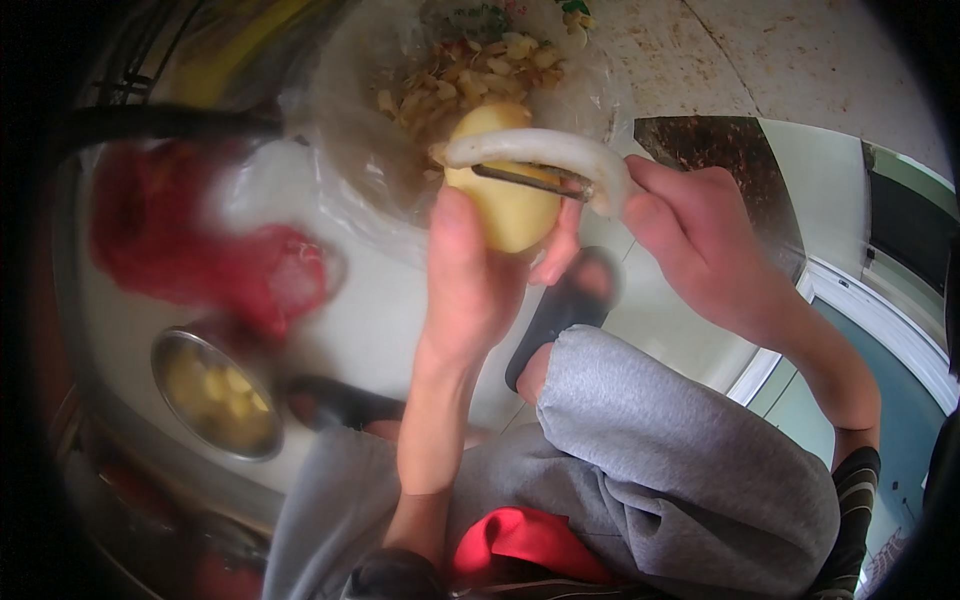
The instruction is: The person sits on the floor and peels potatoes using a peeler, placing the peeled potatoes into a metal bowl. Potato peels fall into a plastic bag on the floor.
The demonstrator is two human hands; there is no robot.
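My left hand [469,277] grips a potato [514,221] from below, its thumb along the near side. Most of the potato shows pale yellow flesh, with a browner patch at its top end. My right hand [697,232] is shut on a vegetable peeler [540,146] with a curved white handle. The peeler lies across the potato, and its dark metal blade is at the upper right side of the flesh; whether it touches cannot be told. Beyond both hands, a clear plastic bag [356,172] spreads open with many peelings [480,75] in it.
A metal pot [161,360] with peeled yellow pieces [232,390] stands on the floor at lower left. Above it lies a red mesh bag [225,262]. My slippers [544,322] and grey trousers [660,480] are close below. A stained worktop or panel [810,60] fills the upper right.
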